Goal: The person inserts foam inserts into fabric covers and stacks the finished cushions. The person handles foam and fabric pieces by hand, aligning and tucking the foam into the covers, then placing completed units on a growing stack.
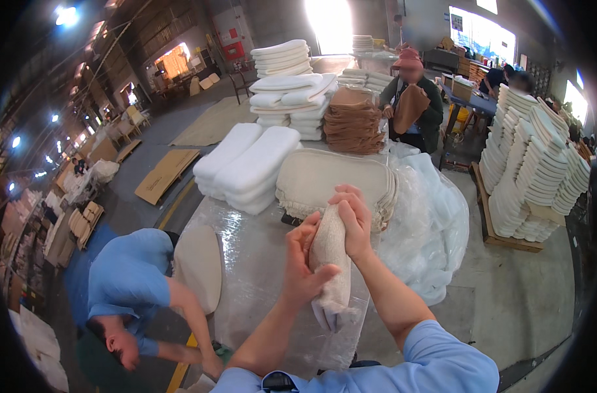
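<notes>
Between my hands, over the front of the table, is a long folded bundle of beige cloth (330,252), standing steeply on end. A frayed edge and a paler layer show at its lower end. My left hand (305,259) is closed round its left side, thumb across the front. Near the top, my right hand (352,219) grips it from the right. Just beyond lies a stack of beige fabric pieces with rounded corners and rough edges (334,173). What lies inside the bundle is hidden.
Thick white pads (249,160) and brown folded cloths (354,121) are piled on the plastic-covered table (246,275). Clear plastic sheeting (426,223) bulges at right, before a pallet of stacked cushions (531,164). A co-worker in blue (131,275) bends at left; another person (413,98) holds brown cloth.
</notes>
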### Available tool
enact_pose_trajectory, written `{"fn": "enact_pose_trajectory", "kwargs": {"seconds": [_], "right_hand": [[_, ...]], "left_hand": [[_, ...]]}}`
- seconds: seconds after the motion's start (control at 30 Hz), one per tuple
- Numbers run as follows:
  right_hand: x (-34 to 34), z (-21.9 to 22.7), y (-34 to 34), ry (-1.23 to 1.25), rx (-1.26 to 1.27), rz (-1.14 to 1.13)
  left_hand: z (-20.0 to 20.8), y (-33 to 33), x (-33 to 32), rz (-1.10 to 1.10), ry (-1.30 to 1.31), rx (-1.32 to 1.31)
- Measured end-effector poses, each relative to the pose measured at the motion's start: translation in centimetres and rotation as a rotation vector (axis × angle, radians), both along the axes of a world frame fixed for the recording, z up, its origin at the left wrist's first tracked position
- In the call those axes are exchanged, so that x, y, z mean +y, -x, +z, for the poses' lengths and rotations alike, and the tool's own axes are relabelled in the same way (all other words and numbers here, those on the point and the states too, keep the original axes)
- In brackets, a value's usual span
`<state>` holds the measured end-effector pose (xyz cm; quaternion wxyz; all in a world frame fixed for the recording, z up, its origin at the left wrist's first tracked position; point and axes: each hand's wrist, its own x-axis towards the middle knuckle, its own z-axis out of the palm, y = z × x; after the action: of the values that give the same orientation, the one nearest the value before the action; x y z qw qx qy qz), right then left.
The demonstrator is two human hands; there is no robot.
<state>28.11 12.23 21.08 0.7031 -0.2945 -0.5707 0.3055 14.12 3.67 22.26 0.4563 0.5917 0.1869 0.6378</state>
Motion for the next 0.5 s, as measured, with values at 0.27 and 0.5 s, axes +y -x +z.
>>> {"fn": "enact_pose_trajectory", "kwargs": {"seconds": [0.27, 0.5], "right_hand": [[-4.1, 3.9, -3.2, 0.296, -0.148, 0.288], [-4.8, 2.9, -3.6, 0.506, 0.037, 0.431]], "left_hand": [[2.0, -0.9, -7.1, 0.303, 0.066, 0.542], [1.0, -1.2, -10.5, 0.304, -0.059, 0.597]]}}
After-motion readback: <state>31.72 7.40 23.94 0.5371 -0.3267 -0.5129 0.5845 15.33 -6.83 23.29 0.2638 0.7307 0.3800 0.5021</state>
